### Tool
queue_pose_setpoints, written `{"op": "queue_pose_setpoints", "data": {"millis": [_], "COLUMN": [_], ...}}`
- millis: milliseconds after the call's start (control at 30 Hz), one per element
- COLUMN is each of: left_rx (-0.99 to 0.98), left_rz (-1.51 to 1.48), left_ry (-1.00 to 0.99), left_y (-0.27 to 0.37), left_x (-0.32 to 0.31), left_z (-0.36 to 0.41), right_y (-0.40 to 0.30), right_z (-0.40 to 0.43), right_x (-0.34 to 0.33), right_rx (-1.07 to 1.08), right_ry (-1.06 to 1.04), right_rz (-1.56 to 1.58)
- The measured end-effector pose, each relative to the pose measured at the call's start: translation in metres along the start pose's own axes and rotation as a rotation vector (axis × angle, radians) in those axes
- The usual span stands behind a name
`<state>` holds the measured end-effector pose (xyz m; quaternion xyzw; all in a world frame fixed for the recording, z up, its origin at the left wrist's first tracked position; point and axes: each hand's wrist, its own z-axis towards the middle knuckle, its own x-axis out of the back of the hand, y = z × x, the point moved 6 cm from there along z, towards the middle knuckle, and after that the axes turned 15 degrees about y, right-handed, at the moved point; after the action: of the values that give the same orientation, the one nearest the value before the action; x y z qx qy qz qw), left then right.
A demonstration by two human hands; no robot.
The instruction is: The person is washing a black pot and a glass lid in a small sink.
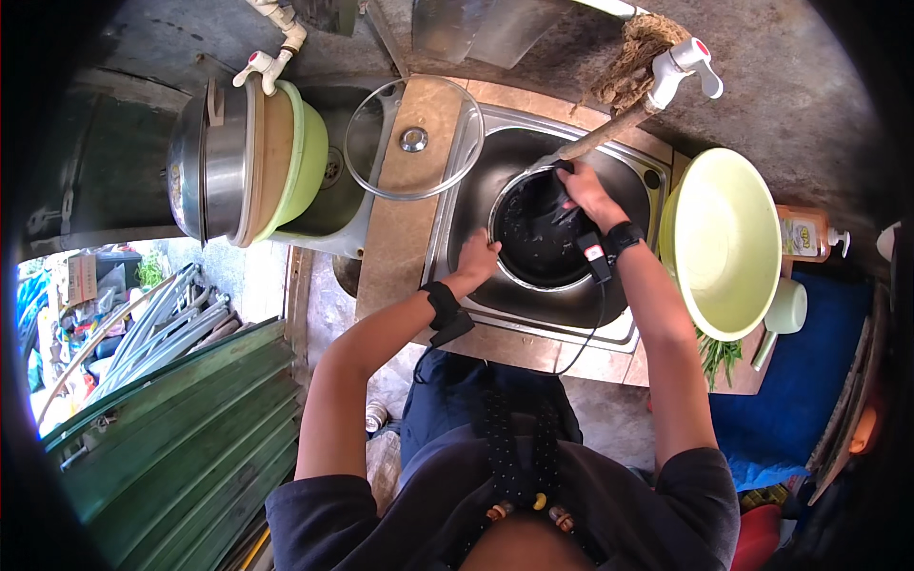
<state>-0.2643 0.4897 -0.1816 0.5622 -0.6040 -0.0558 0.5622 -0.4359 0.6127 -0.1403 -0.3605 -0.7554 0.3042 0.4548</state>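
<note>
A round pot [532, 250] with a dark inside and a pale metal rim sits in the stainless steel sink [471, 185]. My left hand [478, 258] grips its left rim, fingers curled over the edge. Above the pot's upper right side, my right hand [591, 194] is closed on a dark, limp thing [560, 193], perhaps a cloth; most of it blends with the pot's dark inside. Wet glints show in the pot. The spout pipe [607, 130] of a white tap [678, 71] ends just above the pot's far rim.
A glass lid [414, 194] with a metal knob lies left of the sink. Stacked basins [307, 164] stand farther left, beneath another tap [265, 68]. On the right are a light green basin [728, 243], a soap bottle [803, 234], a dipper [787, 307] and green leaves [720, 357].
</note>
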Motion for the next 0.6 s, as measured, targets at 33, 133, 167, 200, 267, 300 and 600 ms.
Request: {"op": "queue_pose_setpoints", "data": {"millis": [33,133,167,200,267,300,600], "left_rx": [0.0,-0.167,-0.235,-0.26,-0.285,-0.324,-0.551], "left_rz": [0.0,0.144,0.177,0.184,0.193,0.249,0.382], "left_ry": [0.001,0.066,0.082,0.076,0.071,0.042,0.007], "left_y": [0.002,0.031,0.03,0.033,0.039,0.048,0.097], "left_x": [0.002,0.02,0.019,0.021,0.022,0.023,0.026], "left_z": [0.003,0.01,0.016,0.02,0.027,0.029,0.036], "right_y": [0.006,0.016,0.017,0.015,0.008,0.005,-0.032], "right_z": [0.002,0.003,0.002,0.001,-0.002,-0.005,-0.029], "right_x": [0.006,0.02,0.021,0.022,0.021,0.019,-0.038], "right_rx": [-0.049,-0.119,-0.115,-0.111,-0.09,-0.073,0.228], "right_ry": [0.005,-0.008,-0.01,-0.012,-0.065,-0.116,-0.334], "right_rz": [0.028,-0.024,-0.029,-0.031,-0.026,-0.021,-0.215]}}
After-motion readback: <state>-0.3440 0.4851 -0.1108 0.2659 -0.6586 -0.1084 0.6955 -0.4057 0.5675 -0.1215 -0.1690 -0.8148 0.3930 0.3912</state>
